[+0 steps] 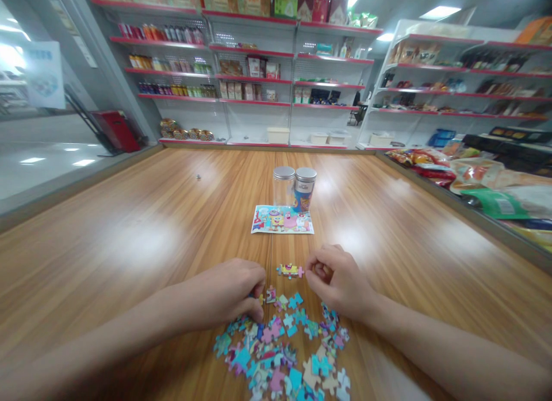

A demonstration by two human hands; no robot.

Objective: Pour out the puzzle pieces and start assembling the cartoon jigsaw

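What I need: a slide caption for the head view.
Left hand and right hand near puzzle pieces, picture sheet and lidded containers beyond.

Just beside our right hand (340, 277), we see a small joined strip of interlocking cardboard puzzle pieces (290, 270), yellow with pink at one end. Nearer us than our left hand (239, 283), the loose heap of jigsaw pieces (276, 355) mixes turquoise, pink, purple and cream. Beyond both hands, a flat rectangular printed sheet (282, 220) shows yellow, pink and red cartoon figures on light blue. Under them, our honey-brown wooden tabletop (181, 234) carries darker streaks.
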